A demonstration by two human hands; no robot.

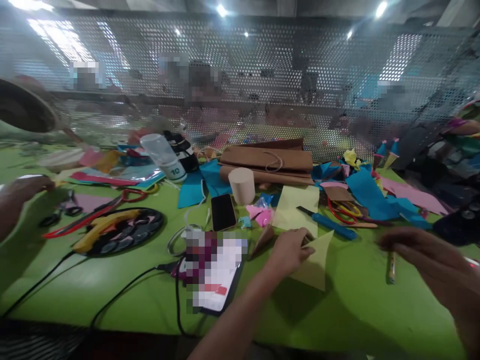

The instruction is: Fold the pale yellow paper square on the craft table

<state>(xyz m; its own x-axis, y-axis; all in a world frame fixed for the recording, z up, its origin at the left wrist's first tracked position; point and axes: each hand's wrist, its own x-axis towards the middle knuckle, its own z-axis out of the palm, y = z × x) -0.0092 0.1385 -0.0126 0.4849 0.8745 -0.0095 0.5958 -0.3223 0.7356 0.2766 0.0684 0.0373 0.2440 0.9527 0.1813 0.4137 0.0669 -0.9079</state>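
Note:
My left hand [290, 250] is closed on a pale yellow piece of paper [315, 262], pinching it near its top edge just above the green table [337, 310]. A brown paper scrap [262, 240] lies right beside that hand. My right hand [431, 260] hovers to the right, blurred, fingers stretched out toward the left with nothing in them. A pencil-like stick [392, 267] lies below its fingertips. A blue craft knife [330, 222] and red scissors [339, 210] lie just beyond the paper.
A tablet [217, 270] with cables lies at front centre, a black phone [223, 211] and a beige cylinder [242, 186] behind it. A yellow glue gun [101, 227] rests on a dark plate at left. Another person's hand [22, 192] is at far left. Coloured paper scraps cover the back.

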